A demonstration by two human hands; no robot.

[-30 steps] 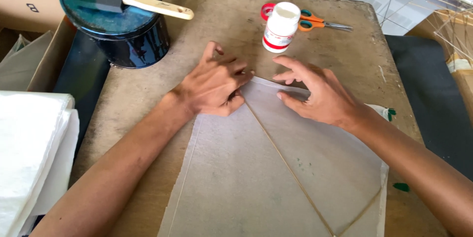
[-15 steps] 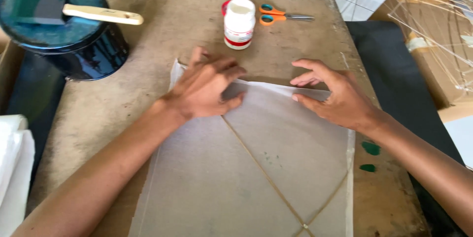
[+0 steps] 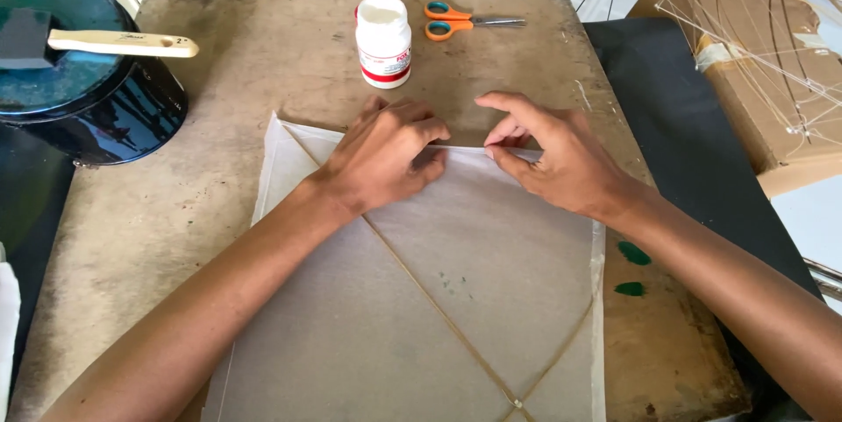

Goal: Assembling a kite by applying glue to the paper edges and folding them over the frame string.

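A sheet of thin pale paper point(image 3: 456, 299) lies on a worn brown board point(image 3: 210, 124), with thin bamboo sticks point(image 3: 438, 308) crossing over it. My left hand point(image 3: 386, 154) presses flat on the paper's far edge, fingers curled over the fold. My right hand point(image 3: 544, 154) pinches that same folded edge between thumb and fingers, just right of the left hand. Beyond the hands stands a white glue bottle point(image 3: 383, 40) with a red band.
Orange-handled scissors point(image 3: 460, 23) lie behind the bottle. A dark round tin point(image 3: 79, 97) with a wooden-handled brush point(image 3: 118, 43) across it sits at far left. A cardboard box with a thin stick frame point(image 3: 763, 53) is at right. Green paint spots point(image 3: 633, 255) mark the board's right edge.
Both hands have slid along the paper's far edge while the view shifted closer; the right hand's fingers went from spread flat to pinching the fold.
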